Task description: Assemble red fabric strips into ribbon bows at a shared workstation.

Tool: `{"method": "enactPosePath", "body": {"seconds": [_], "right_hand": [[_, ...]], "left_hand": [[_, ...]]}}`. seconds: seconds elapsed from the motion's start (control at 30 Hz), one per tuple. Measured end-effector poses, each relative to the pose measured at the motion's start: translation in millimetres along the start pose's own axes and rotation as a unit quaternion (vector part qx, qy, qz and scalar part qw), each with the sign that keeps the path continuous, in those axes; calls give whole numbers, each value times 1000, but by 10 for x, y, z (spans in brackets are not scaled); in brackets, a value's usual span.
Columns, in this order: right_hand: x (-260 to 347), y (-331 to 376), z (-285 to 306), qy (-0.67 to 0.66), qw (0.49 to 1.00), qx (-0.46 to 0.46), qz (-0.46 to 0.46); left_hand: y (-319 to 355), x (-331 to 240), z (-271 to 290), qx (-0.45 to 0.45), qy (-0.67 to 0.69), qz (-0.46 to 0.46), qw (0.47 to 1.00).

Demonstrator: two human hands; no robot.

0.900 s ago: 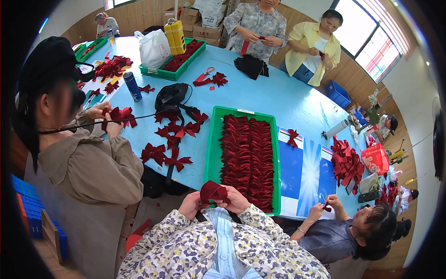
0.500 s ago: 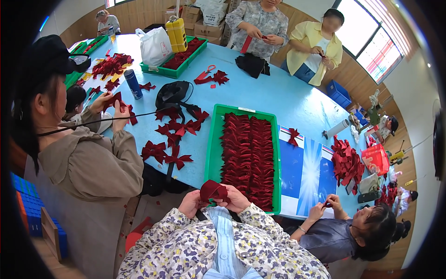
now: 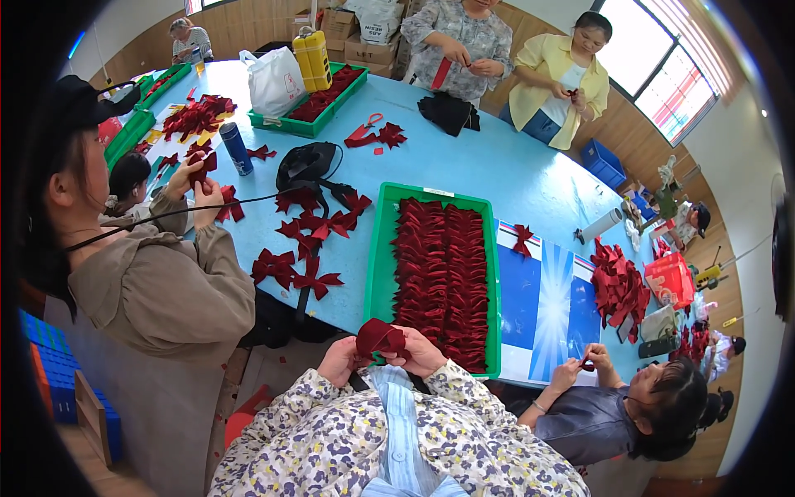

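Left forearm (image 3: 300,404) and right forearm (image 3: 479,399) sleeved, angled inward before torso (image 3: 472,447); hands bare, near each other, roughly level. Left hand (image 3: 339,363): fingers bent, gripping, tips turned toward midline. Right hand (image 3: 424,357): fingers curled in, pinching; knuckles outward, wrist slightly bent. Fingertips partly hidden

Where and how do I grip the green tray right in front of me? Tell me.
I'd grip the green tray by the rims of its two long walls, one hand from each side: it lies flat, lengthwise away from you, with dark-red fabric pieces filling most of its inside. Left hand and right hand hold red ribbon; free them first.
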State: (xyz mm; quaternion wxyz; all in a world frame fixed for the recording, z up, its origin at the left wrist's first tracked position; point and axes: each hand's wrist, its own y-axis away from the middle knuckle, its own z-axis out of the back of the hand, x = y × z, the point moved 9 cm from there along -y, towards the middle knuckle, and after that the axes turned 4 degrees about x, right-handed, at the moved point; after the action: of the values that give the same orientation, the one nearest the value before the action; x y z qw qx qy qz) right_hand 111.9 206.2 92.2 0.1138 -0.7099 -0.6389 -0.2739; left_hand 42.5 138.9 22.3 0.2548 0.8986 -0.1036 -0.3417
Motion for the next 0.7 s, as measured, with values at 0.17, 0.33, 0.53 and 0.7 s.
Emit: {"method": "enactPosePath", "body": {"seconds": [0.17, 0.33, 0.53, 0.7], "right_hand": [[-26, -19, 35, 2, 1000, -4, -4], [-45, -43, 47, 5, 1000, -3, -8], [-55, -56, 44, 4, 1000, -9, -15], [-81, -52, 35, -2, 1000, -1, -16]], "left_hand": [[-51, 41, 45, 0, -2, 4, 1000], [-120, 100, 139, 13, 8, 4, 1000], [-78, 47, 137, -4, -7, -2, 1000], [-57, 56, 151, -17, 3, -8, 1000]]}}
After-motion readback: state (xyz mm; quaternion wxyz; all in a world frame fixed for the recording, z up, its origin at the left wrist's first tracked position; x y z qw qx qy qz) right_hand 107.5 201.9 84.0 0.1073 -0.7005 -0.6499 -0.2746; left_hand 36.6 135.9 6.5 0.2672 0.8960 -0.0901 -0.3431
